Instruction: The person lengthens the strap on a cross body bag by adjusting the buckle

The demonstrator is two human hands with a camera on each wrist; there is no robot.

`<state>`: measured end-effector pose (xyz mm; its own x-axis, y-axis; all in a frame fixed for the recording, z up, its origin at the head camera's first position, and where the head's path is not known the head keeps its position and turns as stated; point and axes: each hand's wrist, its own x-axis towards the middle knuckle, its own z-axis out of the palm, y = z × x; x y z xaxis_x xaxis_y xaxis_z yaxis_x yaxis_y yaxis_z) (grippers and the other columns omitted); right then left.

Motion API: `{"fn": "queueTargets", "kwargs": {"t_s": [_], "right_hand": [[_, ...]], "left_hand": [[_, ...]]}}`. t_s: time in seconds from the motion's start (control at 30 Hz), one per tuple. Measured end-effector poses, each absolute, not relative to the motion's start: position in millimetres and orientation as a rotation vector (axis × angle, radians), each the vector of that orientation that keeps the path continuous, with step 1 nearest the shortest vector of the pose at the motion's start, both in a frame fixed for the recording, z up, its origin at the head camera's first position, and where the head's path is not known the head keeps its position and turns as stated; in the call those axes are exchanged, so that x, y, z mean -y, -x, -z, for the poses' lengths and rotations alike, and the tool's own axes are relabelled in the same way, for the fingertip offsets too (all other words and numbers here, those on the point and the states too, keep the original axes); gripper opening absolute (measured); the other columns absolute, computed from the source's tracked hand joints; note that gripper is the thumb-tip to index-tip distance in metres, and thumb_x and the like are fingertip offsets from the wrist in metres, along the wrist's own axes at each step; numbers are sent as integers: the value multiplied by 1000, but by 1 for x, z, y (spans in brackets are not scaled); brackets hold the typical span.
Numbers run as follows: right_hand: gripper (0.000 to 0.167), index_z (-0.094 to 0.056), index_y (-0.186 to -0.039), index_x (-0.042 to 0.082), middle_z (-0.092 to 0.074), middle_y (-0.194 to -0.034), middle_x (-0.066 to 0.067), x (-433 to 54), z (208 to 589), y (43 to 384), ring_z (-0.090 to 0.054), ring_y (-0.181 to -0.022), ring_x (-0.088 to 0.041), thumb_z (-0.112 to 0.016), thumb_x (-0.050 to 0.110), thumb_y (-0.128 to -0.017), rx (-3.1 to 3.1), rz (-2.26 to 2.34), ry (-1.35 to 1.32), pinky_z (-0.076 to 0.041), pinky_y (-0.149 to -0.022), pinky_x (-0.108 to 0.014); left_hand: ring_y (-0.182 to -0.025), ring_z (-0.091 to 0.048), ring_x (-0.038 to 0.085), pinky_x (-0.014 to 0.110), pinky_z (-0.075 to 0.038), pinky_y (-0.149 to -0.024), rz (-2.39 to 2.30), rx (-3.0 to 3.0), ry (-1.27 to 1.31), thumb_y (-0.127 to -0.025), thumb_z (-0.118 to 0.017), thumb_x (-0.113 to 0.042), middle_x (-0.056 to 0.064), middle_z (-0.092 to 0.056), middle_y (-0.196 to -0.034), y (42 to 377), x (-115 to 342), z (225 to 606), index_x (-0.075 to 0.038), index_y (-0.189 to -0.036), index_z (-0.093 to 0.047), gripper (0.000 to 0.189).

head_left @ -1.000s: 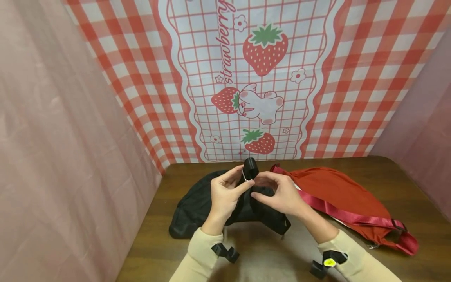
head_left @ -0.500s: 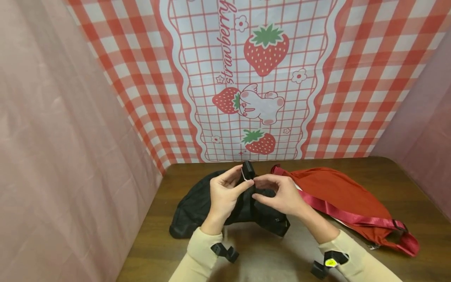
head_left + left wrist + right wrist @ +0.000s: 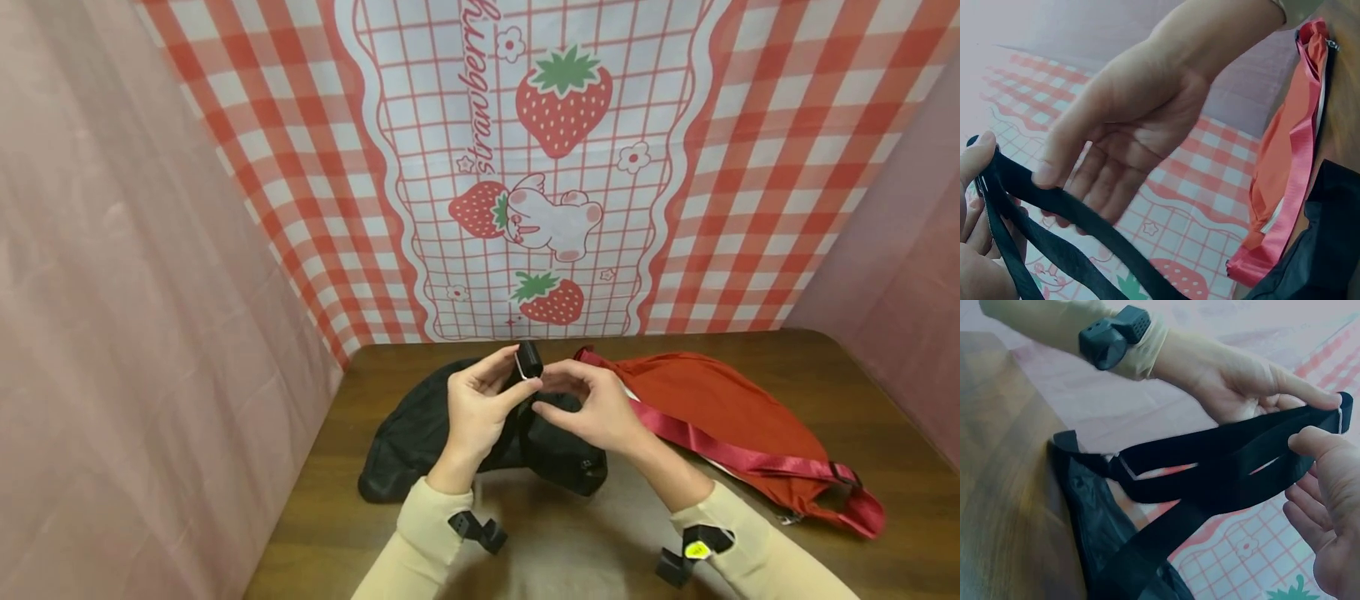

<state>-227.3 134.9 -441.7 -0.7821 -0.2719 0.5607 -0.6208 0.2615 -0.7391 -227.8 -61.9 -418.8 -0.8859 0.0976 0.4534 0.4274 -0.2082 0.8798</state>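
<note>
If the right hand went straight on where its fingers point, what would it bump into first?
Probably the black strap, which the right hand already seems to hold; just past that, in the head view, comes the left hand, though the depth between them is unclear.

Left hand apparently hides part of the black bag.

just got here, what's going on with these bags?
A person is handling the black strap of the black bag. The left hand pinches it near a thin metal piece; the right hand holds it between thumb and fingers. The black bag lies on the wooden table. The red bag lies to the right, untouched by either hand.
</note>
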Motion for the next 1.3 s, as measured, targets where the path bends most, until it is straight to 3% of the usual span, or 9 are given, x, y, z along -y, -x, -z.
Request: {"fn": "queueTargets", "kwargs": {"t_s": [0.1,0.27,0.37,0.5,0.73,0.83,1.0,1.3], "right_hand": [[40,-74,-120,4,-79,-111,-11,-139,445,229,-79,-100,-19,-89,0,-83,2229,-1500,-848,-63,-92,-21],[45,-72,-124,3,-78,-114,-14,-139,448,230,-75,-103,-1,-89,-2,-83,2216,-1521,-848,-63,-93,-22],[44,-72,-123,0,-78,-111,-16,-135,448,231,-74,-102,3,-88,-3,-83,2181,-1567,-834,-63,-91,-20],[39,-74,-119,-1,-79,-107,-17,-132,445,235,-75,-98,1,-86,-7,-82,2130,-1603,-854,-64,-88,-21],[40,-75,-121,8,-79,-110,-9,-141,449,241,-77,-100,-12,-89,0,-84,2202,-1553,-942,-64,-91,-24],[42,-73,-126,5,-77,-115,-12,-148,443,240,-76,-106,-11,-85,-4,-86,2173,-1557,-1002,-61,-95,-19],[39,-71,-128,1,-74,-121,-18,-150,413,238,-74,-113,-11,-75,-11,-91,2086,-1568,-1111,-61,-96,-20],[36,-76,-125,8,-72,-122,-12,-155,382,241,-73,-111,-11,-81,-3,-91,2240,-1542,-1221,-62,-97,-24]], "left_hand": [[-117,-75,12,31,-58,-108,2183,1817,627,-85,-87,1,28,-73,-130,230,62,417,4,-130,-74,47],[-118,-74,12,31,-57,-109,2201,1822,629,-86,-88,-1,27,-73,-131,229,60,419,5,-130,-73,47],[-118,-74,10,31,-57,-108,2218,1827,634,-86,-87,0,27,-72,-132,228,59,421,6,-131,-72,48],[-115,-75,10,32,-59,-107,2220,1801,668,-87,-86,1,31,-71,-131,231,60,421,7,-132,-71,47],[-111,-76,11,32,-61,-102,2233,1764,672,-87,-86,1,35,-71,-126,232,67,414,8,-129,-72,45],[-111,-76,10,31,-61,-103,2220,1792,673,-86,-86,2,33,-72,-126,229,67,416,7,-128,-73,44],[-113,-76,11,31,-59,-105,2226,1850,671,-85,-88,1,29,-74,-126,224,66,418,5,-128,-74,45],[-118,-75,13,32,-58,-108,2158,1964,717,-85,-88,-1,22,-76,-127,222,69,411,-1,-128,-77,44]]}}
